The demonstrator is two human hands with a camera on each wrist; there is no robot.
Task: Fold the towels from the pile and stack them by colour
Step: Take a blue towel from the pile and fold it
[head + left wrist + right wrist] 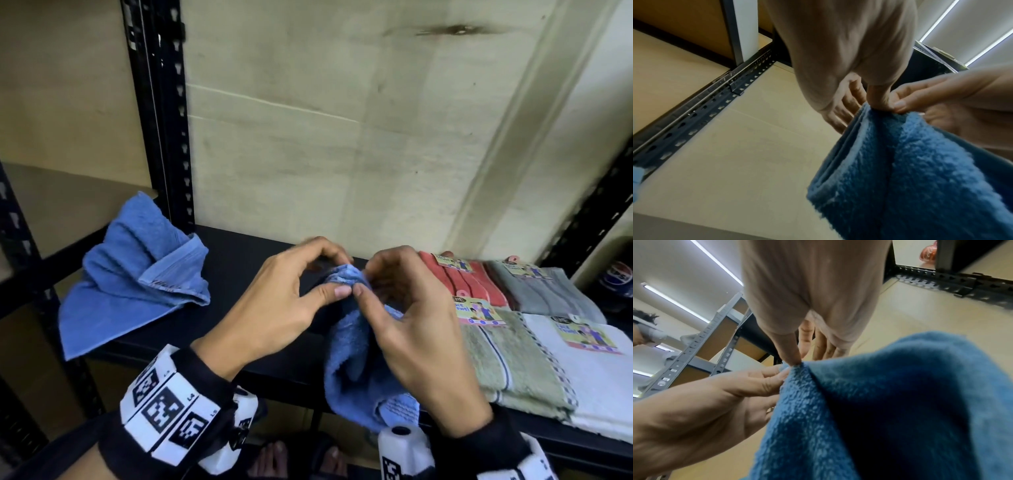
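Both hands meet above the front edge of the black shelf (239,260), each pinching the same bunched top corner of a blue towel (356,363). The left hand (274,301) grips it between thumb and forefinger, and the right hand (411,325) does likewise, the two thumbs almost touching. The towel hangs down from that pinch in loose folds, in front of the shelf edge.

To the left of the held towel, a second blue towel (137,274) lies crumpled on the shelf, one corner drooping over the front edge. To the right of the held towel lie four folded towels with paper labels: a red towel (462,281) and a grey towel (541,291) at the back, a green towel (507,359) and a white towel (589,377) in front.
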